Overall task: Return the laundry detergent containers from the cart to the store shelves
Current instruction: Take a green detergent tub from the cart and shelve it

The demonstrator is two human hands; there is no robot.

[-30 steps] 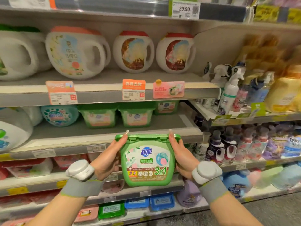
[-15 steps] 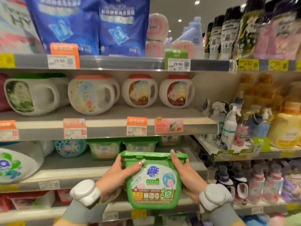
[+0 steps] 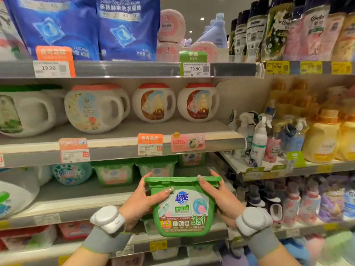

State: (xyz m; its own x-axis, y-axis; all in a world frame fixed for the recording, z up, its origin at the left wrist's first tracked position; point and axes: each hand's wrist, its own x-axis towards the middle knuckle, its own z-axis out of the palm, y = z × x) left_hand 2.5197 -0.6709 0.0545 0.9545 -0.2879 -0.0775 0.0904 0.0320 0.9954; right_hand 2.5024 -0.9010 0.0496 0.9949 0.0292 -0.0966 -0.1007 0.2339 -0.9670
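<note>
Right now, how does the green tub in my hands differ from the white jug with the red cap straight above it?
The green tub is boxy with a flat green lid; the white jug is round with a red cap and handle. The tub is held by the left hand and right hand; the jug stands on a shelf. Both are upright.

- grey metal shelving [image 3: 123, 69] running in tiers, price tags [image 3: 195, 69] sitting along its edges
- round ceiling lights [image 3: 202, 19] glowing above the top shelf
- a second shelf unit [image 3: 288, 170] angling off at right
</note>
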